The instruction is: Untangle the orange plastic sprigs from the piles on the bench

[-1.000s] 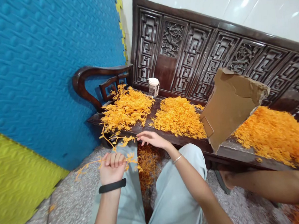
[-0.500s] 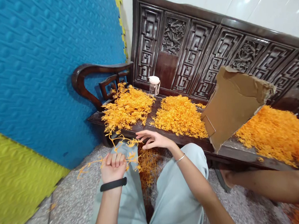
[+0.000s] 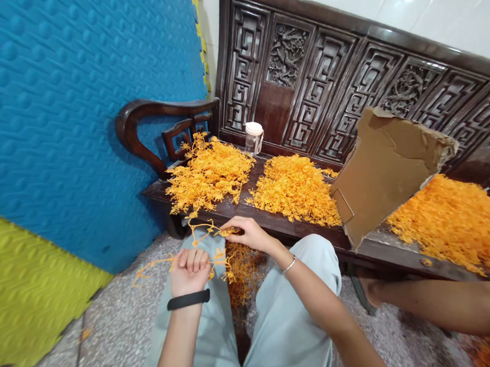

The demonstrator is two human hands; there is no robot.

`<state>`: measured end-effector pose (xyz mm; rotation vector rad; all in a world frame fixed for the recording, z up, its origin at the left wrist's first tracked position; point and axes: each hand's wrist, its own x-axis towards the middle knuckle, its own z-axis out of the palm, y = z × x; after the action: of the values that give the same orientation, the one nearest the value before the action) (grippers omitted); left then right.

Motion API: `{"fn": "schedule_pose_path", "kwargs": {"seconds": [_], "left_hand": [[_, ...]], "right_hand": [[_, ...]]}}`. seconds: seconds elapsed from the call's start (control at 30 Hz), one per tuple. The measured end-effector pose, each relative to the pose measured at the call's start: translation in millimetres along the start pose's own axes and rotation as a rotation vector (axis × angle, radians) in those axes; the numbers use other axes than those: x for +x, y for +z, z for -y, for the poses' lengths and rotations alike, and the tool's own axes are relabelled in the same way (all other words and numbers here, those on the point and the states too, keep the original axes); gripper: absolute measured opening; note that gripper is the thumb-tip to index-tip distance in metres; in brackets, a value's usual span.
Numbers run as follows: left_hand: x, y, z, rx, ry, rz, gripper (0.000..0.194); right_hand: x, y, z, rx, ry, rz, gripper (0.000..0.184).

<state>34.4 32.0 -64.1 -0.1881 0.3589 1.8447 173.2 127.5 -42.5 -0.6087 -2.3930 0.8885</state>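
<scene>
My left hand (image 3: pixel 190 270), with a black band at its wrist, is closed in a fist around an orange plastic sprig (image 3: pixel 154 263). Thin branches of it stick out on both sides of the fist. Above and to the right, my right hand (image 3: pixel 248 233) pinches the tip of an orange branch (image 3: pixel 201 224) between thumb and fingers. That branch curves up from near the left fist; whether it joins the held sprig I cannot tell. Beyond the hands, a left pile of orange sprigs (image 3: pixel 210 172) and a middle pile of orange pieces (image 3: pixel 293 191) lie on the dark wooden bench (image 3: pixel 230 209).
A cardboard sheet (image 3: pixel 389 168) leans between the middle pile and a larger right pile (image 3: pixel 457 222). At the back stands a clear bottle with a white lid (image 3: pixel 253 138). More orange pieces (image 3: pixel 242 270) lie below, between my knees. Another person's leg (image 3: pixel 438 304) is at right.
My right hand has closed its spread fingers on the orange branch tip. The left fist has shifted slightly right and up, still holding its sprig.
</scene>
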Motion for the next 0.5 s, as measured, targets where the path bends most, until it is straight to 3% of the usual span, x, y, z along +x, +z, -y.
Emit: {"fn": "schedule_pose_path", "kwargs": {"seconds": [0.13,0.27,0.5], "left_hand": [[0,1.1,-2,-0.022,-0.005,-0.013,0.040],[-3,3.3,2,-0.032,-0.042,-0.020,0.041],[-12,9.2,22,0.059,-0.253,0.037,0.044]], "right_hand": [[0,2,-1,-0.068,0.016,-0.082,0.017],[0,-5,1,-0.088,0.038,-0.242,0.013],[-6,-55,-17,0.032,0.149,-0.647,0.015]]}}
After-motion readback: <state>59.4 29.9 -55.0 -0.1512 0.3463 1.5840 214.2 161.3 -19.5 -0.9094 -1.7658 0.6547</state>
